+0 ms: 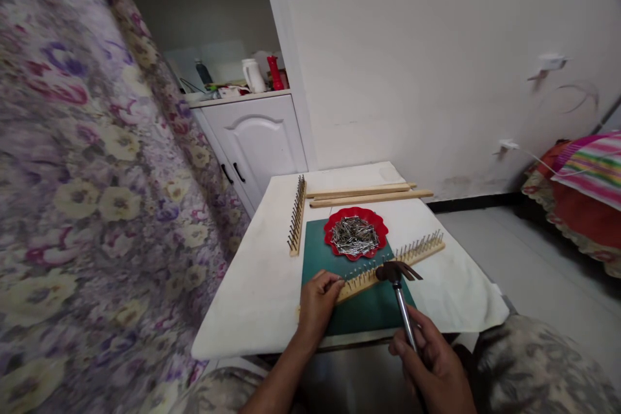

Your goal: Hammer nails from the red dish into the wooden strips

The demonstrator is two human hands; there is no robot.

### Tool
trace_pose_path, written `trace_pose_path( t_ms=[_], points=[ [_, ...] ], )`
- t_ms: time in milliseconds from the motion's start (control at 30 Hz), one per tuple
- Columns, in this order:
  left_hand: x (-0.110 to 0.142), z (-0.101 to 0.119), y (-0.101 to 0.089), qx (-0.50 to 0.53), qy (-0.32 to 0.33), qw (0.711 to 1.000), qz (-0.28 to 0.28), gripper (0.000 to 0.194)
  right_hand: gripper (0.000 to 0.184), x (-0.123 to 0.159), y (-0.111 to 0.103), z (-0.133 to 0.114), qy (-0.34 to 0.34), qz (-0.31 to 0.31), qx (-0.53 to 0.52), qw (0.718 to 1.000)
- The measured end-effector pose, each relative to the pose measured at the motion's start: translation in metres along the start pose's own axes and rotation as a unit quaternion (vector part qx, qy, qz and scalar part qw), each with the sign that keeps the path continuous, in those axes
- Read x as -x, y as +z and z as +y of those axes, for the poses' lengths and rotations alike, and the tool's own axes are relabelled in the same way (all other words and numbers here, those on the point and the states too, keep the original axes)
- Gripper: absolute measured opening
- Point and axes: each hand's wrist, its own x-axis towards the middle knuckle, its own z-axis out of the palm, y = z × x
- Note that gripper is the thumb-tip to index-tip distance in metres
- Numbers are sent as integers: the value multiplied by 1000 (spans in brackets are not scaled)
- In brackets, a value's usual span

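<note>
- The left hand (317, 304) is pinching its fingers (334, 283) narrow at the nail-studded strip (359, 281); I cannot tell whether a nail is sitting between them.
- The right hand (434, 359) is wrapping its fingers around the handle of the hammer (402, 307), whose head is hovering over or resting on the strip's middle; contact is not showing clearly.
- The strip is lying slantwise across the green mat (359, 320), its right end reaching past the mat.
- Just beyond it, the red dish (332, 246) is sitting partly on the mat, holding loose nails (354, 236).
- To the left, a second studded strip (298, 213) is pointing away from the person, its nails standing in a row.
- Behind the dish, bare wooden strips (373, 196) are lying crosswise.
- The counter (242, 297) is wearing a pale cover, stretching widest left of the mat; the mat is lying near the front edge.
- The person's knees (548, 362) are flanking that edge.
- A flowered curtain (107, 174) is hanging on the left, a white cabinet (262, 142) and a wall (388, 65) are standing behind, and a bed (587, 174) is standing across the floor (490, 233) to the right.
</note>
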Motion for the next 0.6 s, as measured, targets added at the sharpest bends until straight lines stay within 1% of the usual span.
trace_pose_path(
  t_ms=[367, 600],
  points=[
    [0, 0, 0, -30, 11, 999, 3, 19, 55, -1, 0, -6, 14, -13, 28, 999],
    [1, -2, 2, -50, 30, 998, -11, 18, 54, -1, 0, -3, 17, -30, 12, 999]
  ],
)
